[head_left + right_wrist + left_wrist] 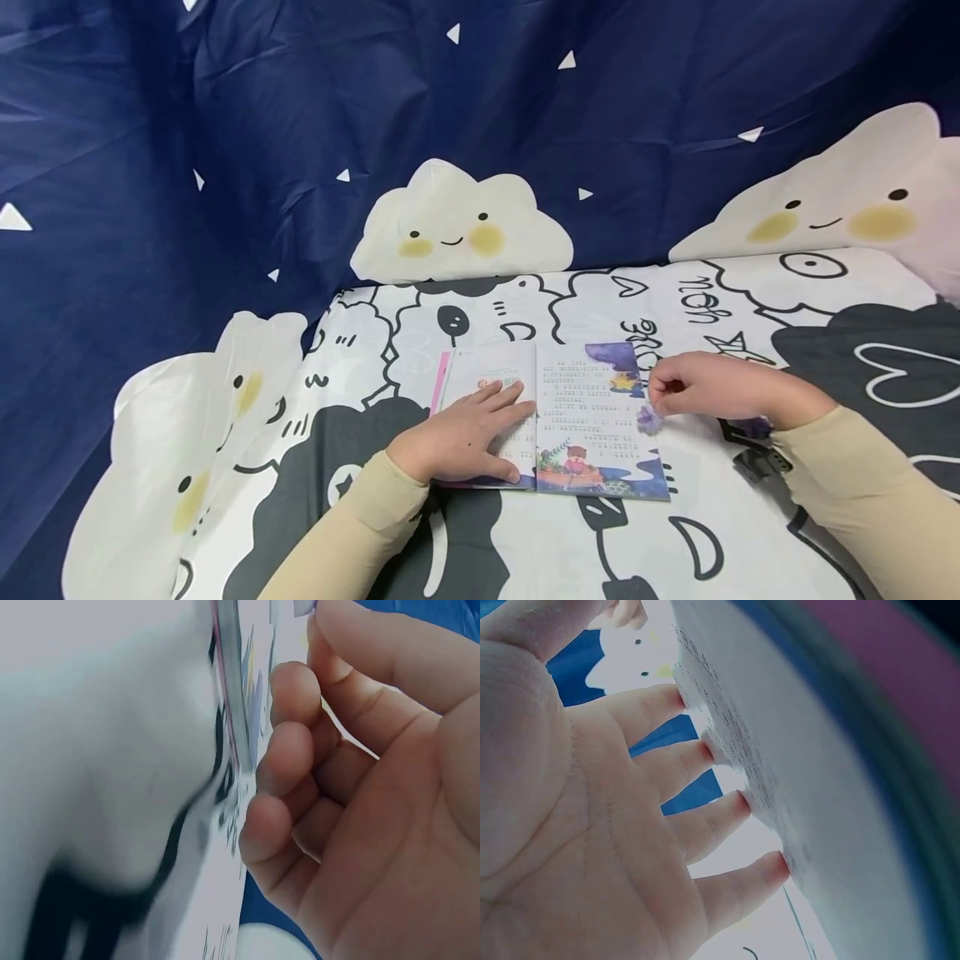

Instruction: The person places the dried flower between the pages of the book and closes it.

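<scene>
An illustrated book lies open on the patterned cloth, with printed text and a bear in a boat on its right page. My left hand rests spread on the left page, and in the left wrist view its fingertips press the paper. At the book's right edge, my right hand pinches a small purple flower-shaped piece between thumb and index finger. Only a sliver of that purple piece shows in the right wrist view, where the other fingers are curled in.
A white cloth with black cartoon drawings covers the surface under the book. Cloud-shaped cushions stand along the back and left side, before a dark blue curtain with white triangles. A dark wrist device sits by the right cuff.
</scene>
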`<state>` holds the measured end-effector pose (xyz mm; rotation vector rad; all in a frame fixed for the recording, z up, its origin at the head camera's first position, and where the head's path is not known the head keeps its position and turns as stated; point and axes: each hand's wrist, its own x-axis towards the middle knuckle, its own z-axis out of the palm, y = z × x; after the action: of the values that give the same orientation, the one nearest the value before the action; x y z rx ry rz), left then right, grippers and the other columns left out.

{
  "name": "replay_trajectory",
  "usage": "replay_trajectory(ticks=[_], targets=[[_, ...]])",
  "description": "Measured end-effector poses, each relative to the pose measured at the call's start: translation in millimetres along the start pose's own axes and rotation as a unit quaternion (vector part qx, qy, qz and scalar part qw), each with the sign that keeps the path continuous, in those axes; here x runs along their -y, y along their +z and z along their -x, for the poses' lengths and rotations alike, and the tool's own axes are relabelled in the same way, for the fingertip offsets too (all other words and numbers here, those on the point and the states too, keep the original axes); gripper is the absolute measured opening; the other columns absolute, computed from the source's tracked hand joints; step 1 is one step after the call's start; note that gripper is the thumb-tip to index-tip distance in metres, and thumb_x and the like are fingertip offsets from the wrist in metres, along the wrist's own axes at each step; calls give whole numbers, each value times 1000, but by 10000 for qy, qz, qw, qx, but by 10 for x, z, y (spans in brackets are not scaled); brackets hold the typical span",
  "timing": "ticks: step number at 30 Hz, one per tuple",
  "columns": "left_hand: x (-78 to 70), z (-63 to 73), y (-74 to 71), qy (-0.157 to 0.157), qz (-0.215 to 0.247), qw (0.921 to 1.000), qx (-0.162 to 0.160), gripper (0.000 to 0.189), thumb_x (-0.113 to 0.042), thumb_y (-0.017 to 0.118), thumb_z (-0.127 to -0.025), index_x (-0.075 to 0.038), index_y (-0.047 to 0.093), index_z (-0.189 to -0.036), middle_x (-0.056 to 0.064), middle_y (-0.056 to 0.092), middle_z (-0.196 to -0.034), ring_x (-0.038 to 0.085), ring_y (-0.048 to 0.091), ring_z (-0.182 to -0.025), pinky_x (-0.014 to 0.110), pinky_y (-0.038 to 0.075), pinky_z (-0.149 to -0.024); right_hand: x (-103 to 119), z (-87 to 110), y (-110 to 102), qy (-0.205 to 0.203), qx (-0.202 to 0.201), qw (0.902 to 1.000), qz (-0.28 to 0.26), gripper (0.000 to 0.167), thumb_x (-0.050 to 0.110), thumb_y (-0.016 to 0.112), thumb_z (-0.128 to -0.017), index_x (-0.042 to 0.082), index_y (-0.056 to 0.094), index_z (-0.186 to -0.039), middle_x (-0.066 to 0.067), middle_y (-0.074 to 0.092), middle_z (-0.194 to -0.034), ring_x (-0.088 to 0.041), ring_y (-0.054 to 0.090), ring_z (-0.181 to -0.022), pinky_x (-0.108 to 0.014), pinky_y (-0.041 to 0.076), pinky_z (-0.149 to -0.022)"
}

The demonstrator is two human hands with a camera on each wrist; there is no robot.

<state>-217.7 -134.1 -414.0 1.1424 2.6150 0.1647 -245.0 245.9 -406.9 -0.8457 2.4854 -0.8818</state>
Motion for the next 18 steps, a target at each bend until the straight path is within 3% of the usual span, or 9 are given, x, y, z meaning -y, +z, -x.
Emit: replay_trajectory(ticks=[8, 18], targets=[[-1, 9, 0, 54, 7, 10000, -22, 91, -55, 74, -87, -24, 31, -161, 5, 17, -168, 31, 14, -154, 42, 14, -123, 177, -386, 118, -16, 170, 9997, 173, 19, 8, 64, -92, 20, 62, -77, 7, 54, -72, -12, 51, -63, -28, 42, -59], [5, -3, 13, 40, -11, 10000, -1, 91, -57, 73, -87, -24, 31, -161, 5, 16, -168, 30, 13, -154, 43, 14, -123, 315, -669, 205, 179, 112, 9985, 500, 21, 10, 64, -92, 20, 61, -74, 7, 53, -68, -12, 48, -60, -30, 41, -60]])
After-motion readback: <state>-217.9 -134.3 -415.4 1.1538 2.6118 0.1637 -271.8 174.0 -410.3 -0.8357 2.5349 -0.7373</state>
